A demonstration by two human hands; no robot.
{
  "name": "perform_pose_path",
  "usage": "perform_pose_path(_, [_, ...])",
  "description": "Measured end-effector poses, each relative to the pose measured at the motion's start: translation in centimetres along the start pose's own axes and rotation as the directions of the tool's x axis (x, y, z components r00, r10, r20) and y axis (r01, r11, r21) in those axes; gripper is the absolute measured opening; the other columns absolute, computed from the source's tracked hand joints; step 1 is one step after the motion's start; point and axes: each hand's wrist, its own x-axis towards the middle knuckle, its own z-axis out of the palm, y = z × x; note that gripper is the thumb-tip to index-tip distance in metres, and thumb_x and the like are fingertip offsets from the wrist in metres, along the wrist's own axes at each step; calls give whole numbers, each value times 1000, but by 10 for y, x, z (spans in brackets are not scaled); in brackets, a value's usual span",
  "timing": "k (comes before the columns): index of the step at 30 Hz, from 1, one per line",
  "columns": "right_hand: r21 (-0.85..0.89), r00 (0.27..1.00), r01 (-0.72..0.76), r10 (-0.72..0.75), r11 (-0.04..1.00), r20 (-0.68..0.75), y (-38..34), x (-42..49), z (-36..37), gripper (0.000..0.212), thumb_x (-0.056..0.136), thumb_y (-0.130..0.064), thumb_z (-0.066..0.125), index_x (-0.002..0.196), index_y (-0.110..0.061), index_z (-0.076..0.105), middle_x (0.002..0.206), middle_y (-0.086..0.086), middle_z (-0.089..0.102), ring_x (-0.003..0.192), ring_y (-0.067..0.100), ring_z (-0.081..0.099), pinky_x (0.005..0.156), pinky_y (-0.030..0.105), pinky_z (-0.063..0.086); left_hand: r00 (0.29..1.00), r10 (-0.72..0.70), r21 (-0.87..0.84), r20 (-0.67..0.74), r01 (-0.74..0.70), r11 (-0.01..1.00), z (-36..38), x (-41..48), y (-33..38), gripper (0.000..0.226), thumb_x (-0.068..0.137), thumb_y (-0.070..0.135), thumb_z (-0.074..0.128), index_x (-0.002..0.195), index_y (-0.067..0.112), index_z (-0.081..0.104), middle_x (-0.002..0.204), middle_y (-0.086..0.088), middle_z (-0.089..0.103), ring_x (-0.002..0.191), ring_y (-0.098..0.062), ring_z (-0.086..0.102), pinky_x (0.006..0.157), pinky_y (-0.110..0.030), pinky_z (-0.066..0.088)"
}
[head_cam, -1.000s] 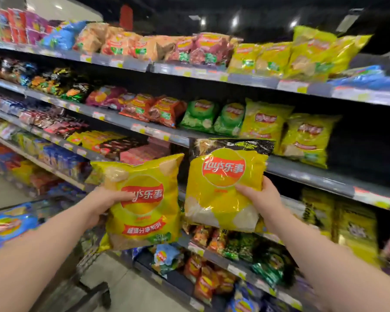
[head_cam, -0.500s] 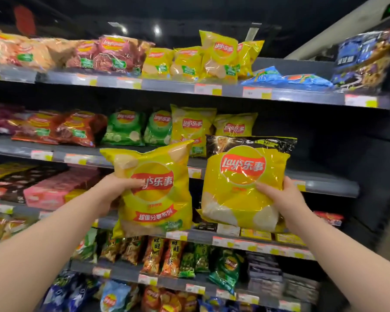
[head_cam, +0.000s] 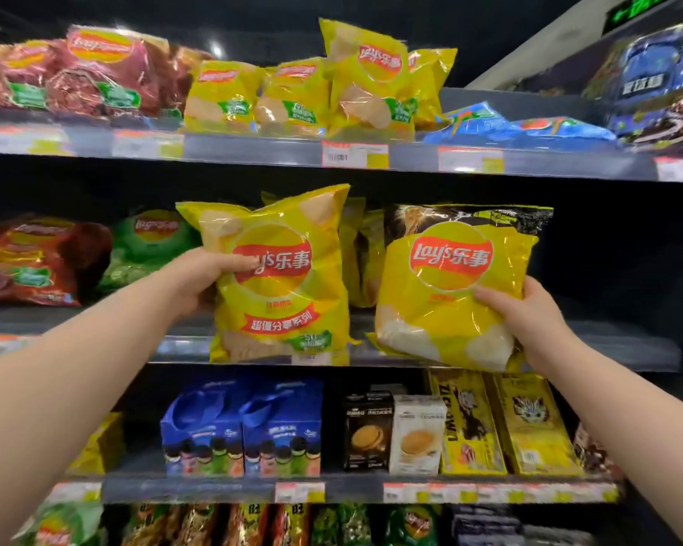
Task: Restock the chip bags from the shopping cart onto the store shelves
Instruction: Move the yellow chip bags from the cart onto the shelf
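Observation:
My left hand (head_cam: pixel 204 275) grips the left edge of a yellow Lay's chip bag (head_cam: pixel 280 277), held upright in front of the middle shelf (head_cam: pixel 608 344). My right hand (head_cam: pixel 529 315) grips the lower right side of a second yellow Lay's bag with a black top band (head_cam: pixel 450 285), also upright at that shelf's front edge. Behind and between the two bags, more yellow bags (head_cam: pixel 357 254) stand on the shelf. The shopping cart is out of view.
The top shelf (head_cam: pixel 253 145) carries red, yellow and blue chip bags. Green (head_cam: pixel 150 246) and red bags (head_cam: pixel 36 262) fill the middle shelf's left part; its right part looks dark and bare. Boxed biscuits (head_cam: pixel 395 431) and blue packs (head_cam: pixel 241 427) stand on the shelf below.
Both hands have raised their bags and brought them closer to the middle shelf. My view has shifted right along the shelves and nearer to them.

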Motion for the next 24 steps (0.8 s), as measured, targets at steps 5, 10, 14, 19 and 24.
perform_pose_path(5, [7, 1000, -3, 3, 1000, -12, 7, 34, 11, 47, 76, -21, 76, 116, -21, 51, 113, 8, 65, 98, 31, 65, 88, 52, 53, 1000, 14, 8, 21, -14, 1000, 18, 36, 10, 53, 71, 29, 78, 119, 22, 56, 108, -6, 69, 97, -27, 64, 82, -44, 51])
perform_pose_path(10, [12, 1000, 15, -15, 1000, 13, 10, 73, 20, 49, 77, -19, 75, 120, -19, 50, 112, 6, 64, 95, 27, 65, 80, 44, 53, 1000, 21, 14, 15, -21, 1000, 22, 62, 12, 53, 76, 28, 74, 125, 22, 55, 112, -6, 68, 99, -27, 63, 83, -46, 49])
perform_pose_path(14, [-25, 997, -3, 5, 1000, 78, 22, 103, 29, 62, 76, -22, 77, 130, -17, 48, 120, 9, 63, 103, 30, 64, 91, 51, 51, 1000, 18, 57, -5, -18, 998, 18, 77, 12, 58, 71, 29, 77, 125, 21, 56, 112, -8, 68, 103, -31, 63, 94, -52, 48])
perform_pose_path(19, [8, 981, -93, 91, 996, 169, 48, 128, 38, 60, 79, -20, 73, 132, -14, 45, 121, 11, 62, 103, 30, 63, 90, 50, 51, 1000, 14, 56, -12, -13, 998, 21, 92, 14, 67, 57, 31, 78, 121, 22, 58, 111, -8, 70, 104, -30, 64, 95, -50, 48])
perform_pose_path(24, [-32, 979, -87, 92, 996, 181, 64, 142, 42, 61, 81, -15, 71, 134, -13, 41, 117, 7, 59, 91, 19, 60, 74, 33, 49, 999, 13, 90, 32, -15, 996, 28, 102, 10, 100, 19, 43, 93, 112, 25, 62, 105, -6, 73, 99, -30, 66, 90, -50, 50])
